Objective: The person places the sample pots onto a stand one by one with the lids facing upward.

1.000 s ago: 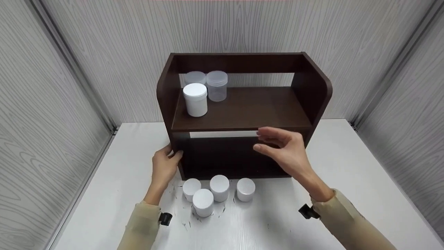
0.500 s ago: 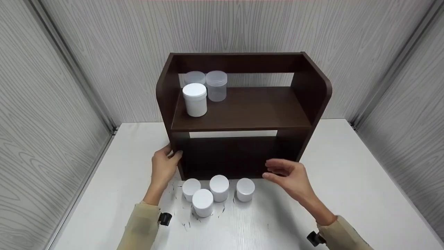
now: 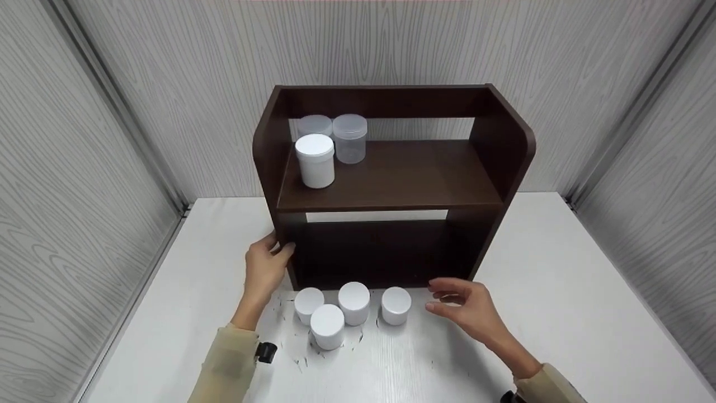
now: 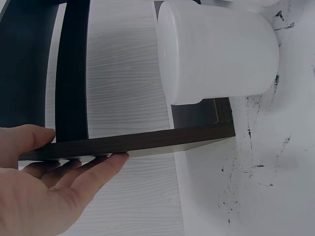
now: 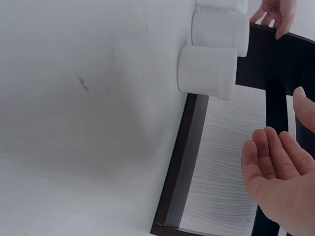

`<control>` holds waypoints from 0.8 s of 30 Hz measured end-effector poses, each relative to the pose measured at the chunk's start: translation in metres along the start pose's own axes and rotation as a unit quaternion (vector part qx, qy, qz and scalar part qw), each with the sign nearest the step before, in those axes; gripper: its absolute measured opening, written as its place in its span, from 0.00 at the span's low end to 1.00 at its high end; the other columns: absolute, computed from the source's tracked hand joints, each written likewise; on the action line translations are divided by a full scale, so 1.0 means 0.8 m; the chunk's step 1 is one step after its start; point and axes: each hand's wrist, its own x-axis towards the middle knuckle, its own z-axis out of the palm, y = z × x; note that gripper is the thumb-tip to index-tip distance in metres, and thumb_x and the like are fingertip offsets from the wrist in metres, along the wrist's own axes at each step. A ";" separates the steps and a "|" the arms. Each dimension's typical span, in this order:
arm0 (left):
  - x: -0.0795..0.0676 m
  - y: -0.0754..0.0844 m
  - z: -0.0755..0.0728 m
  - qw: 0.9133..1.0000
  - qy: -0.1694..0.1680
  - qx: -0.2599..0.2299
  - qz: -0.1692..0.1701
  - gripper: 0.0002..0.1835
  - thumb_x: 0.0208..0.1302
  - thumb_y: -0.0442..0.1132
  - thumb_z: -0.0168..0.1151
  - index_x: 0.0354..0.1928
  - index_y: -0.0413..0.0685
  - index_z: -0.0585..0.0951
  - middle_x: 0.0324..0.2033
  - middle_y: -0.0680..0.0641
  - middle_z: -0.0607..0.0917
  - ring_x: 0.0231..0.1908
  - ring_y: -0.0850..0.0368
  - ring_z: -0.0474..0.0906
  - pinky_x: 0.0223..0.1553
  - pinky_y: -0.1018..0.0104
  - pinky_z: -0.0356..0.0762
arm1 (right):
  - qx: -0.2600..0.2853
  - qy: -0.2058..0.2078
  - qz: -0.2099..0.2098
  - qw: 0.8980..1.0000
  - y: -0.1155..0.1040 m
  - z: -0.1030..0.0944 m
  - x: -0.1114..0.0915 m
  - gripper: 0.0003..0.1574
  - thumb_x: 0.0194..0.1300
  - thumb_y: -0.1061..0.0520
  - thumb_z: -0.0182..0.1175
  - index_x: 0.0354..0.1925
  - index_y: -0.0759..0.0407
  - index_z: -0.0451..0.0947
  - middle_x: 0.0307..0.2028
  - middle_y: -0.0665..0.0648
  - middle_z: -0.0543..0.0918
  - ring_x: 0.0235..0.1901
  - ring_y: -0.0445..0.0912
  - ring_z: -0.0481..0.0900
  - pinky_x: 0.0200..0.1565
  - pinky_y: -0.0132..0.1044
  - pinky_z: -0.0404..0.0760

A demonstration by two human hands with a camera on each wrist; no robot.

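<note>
My left hand (image 3: 265, 268) grips the left side panel of a dark brown two-tier shelf (image 3: 391, 179); in the left wrist view the thumb lies on one face of the panel (image 4: 147, 140) and the fingers on the other. My right hand (image 3: 469, 309), fingers loosely bent and holding nothing, hovers just right of a small white jar (image 3: 396, 307), apart from it. Left of that jar stand a white jar (image 3: 354, 303), another white jar (image 3: 328, 327) in front and a smaller white jar (image 3: 309, 305), grouped before the shelf.
On the upper shelf's left end stand a white lidded jar (image 3: 316, 162), a translucent jar (image 3: 351, 140) and a second translucent jar (image 3: 314, 125), partly hidden behind the white one. A white table (image 3: 559, 313) with dark scuffs bears everything. Grey wood-grain walls (image 3: 380, 45) enclose it.
My right hand has come down from in front of the upper shelf's edge to beside the rightmost small jar. My left hand stays on the side panel, and the jars have not moved.
</note>
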 end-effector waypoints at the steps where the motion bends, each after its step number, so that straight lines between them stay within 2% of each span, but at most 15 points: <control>1: 0.000 0.000 0.000 1.000 0.000 0.000 0.000 0.25 0.73 0.33 0.62 0.66 0.25 0.76 0.64 0.27 0.78 0.60 0.31 0.80 0.56 0.50 0.85 | 0.000 -0.003 0.002 1.000 0.002 0.001 0.000 0.26 0.58 0.63 0.80 0.55 0.67 0.86 0.48 0.60 0.89 0.51 0.66 0.85 0.56 0.47 0.86; 8: 0.001 0.000 -0.001 1.000 -0.002 0.004 -0.002 0.26 0.73 0.34 0.63 0.67 0.24 0.74 0.65 0.26 0.77 0.61 0.31 0.79 0.56 0.50 0.84 | -0.021 -0.028 -0.004 0.999 0.014 0.009 0.000 0.26 0.58 0.61 0.80 0.55 0.63 0.86 0.50 0.68 0.87 0.50 0.68 0.84 0.55 0.50 0.87; 12: 0.000 0.000 -0.001 1.000 -0.004 0.002 -0.001 0.27 0.73 0.34 0.63 0.68 0.24 0.73 0.66 0.26 0.76 0.61 0.31 0.79 0.56 0.51 0.84 | -0.034 -0.040 -0.011 0.999 0.017 0.015 0.002 0.28 0.57 0.59 0.81 0.55 0.64 0.86 0.52 0.69 0.87 0.51 0.67 0.84 0.55 0.56 0.86; 17: 0.000 0.001 -0.001 1.000 -0.005 -0.006 -0.001 0.28 0.74 0.34 0.63 0.68 0.22 0.72 0.66 0.26 0.76 0.61 0.31 0.79 0.55 0.53 0.85 | -0.040 -0.055 -0.014 0.998 0.019 0.023 0.007 0.35 0.56 0.57 0.82 0.59 0.67 0.83 0.55 0.69 0.86 0.52 0.66 0.84 0.57 0.62 0.84; 24: 0.000 0.001 -0.001 1.000 -0.002 -0.007 -0.003 0.27 0.73 0.34 0.63 0.68 0.24 0.73 0.65 0.27 0.78 0.61 0.32 0.80 0.55 0.53 0.85 | -0.055 -0.081 -0.022 0.995 0.022 0.036 0.017 0.42 0.55 0.55 0.83 0.64 0.69 0.80 0.58 0.67 0.84 0.55 0.64 0.83 0.57 0.62 0.84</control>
